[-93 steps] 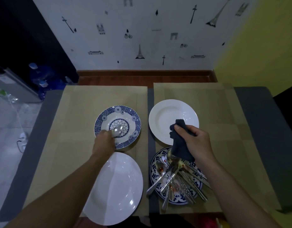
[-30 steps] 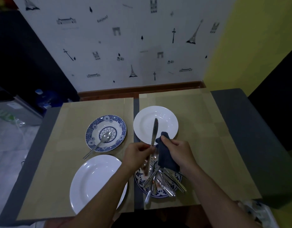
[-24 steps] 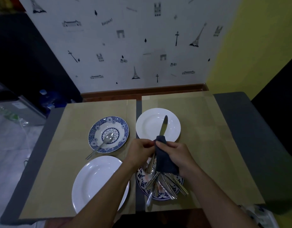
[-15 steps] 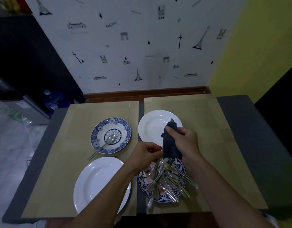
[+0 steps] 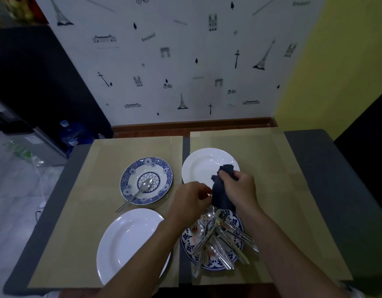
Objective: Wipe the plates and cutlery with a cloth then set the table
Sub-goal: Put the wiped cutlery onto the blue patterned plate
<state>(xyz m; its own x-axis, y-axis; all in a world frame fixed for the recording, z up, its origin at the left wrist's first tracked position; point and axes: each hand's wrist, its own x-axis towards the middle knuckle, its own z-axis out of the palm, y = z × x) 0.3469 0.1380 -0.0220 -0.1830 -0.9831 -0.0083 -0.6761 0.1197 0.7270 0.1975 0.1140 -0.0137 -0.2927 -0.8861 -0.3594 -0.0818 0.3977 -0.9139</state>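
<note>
A dark blue crumpled cloth (image 5: 221, 193) is bunched in the right hand (image 5: 239, 190), fingers curled tight around it, above the blue-patterned plate heaped with steel cutlery (image 5: 220, 239). The left hand (image 5: 191, 201), just left of the cloth, has its fingers pinched together; what they hold cannot be told. Beyond the cloth sits a white round plate (image 5: 198, 164).

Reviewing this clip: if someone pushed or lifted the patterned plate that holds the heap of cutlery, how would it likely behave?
The near blue-patterned plate would probably feel heavy for its size, since the cutlery pile fills it. The pieces lie loose and crossed, several handles overhanging the rim, so a tilt would likely send them sliding off. It looks like glazed ceramic, so probably breakable, and it may slide easily on the smooth tan mat.
</note>
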